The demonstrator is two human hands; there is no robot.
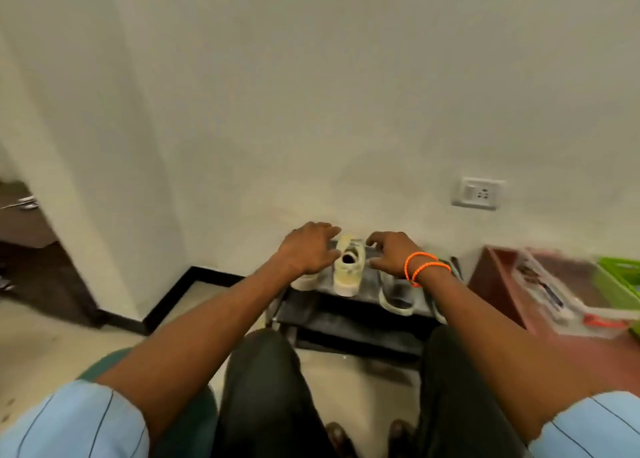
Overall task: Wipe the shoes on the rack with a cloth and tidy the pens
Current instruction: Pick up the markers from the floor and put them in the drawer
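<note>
At the low black shoe rack's (349, 313) top shelf, left hand (306, 249) and right hand (391, 251), fingers spread and empty, flank the cream canvas shoe (348, 272); better to fetch a cloth first.

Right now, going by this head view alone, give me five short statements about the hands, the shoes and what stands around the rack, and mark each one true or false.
1. Both hands reach over the top shelf of the black shoe rack. True.
2. The left hand grips a cloth. False: no cloth shows in it; its fingers are spread beside the pale shoe.
3. Orange bands circle the wrist of the right hand. True.
4. The pale shoe lies on the floor. False: it stands on the rack's top shelf, between the two hands.
5. The wall socket is left of the rack. False: it sits on the wall, up and to the right.
</note>
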